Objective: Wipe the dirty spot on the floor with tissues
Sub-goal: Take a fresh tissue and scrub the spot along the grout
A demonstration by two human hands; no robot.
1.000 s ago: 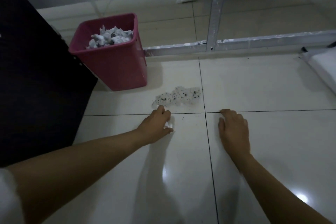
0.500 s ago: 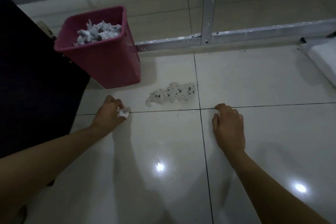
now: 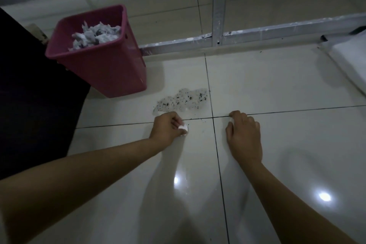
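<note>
Pinching a crumpled white tissue, left hand nears the speckled spot.

You had two bare hands on the tiles, left hand and right hand, one small white tissue wad, one speckled dirty spot, and one pink plastic bin.

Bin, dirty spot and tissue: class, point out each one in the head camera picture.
bin [image 3: 111, 69]: head view, on its pink front wall.
dirty spot [image 3: 182, 100]: head view, middle of the speckled patch.
tissue [image 3: 183, 128]: head view, white wad showing in the left hand's grip.
</note>
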